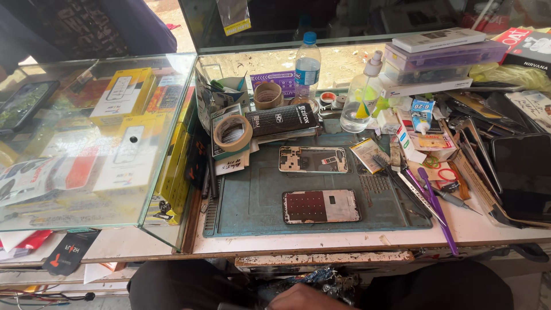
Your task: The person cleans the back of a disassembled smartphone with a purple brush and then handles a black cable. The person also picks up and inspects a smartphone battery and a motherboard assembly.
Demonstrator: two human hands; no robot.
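One hand [301,297] low, grip hidden.

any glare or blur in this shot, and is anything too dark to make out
Head view: daylight reflects off the glass display case at left, washing out the boxes inside; the teal work mat and the opened phone on it are sharp and evenly lit; a hand at the bottom edge sits in deep shadow, cropped, so which hand it is and its grip cannot be told.

hand [301,298] cut off at bottom edge
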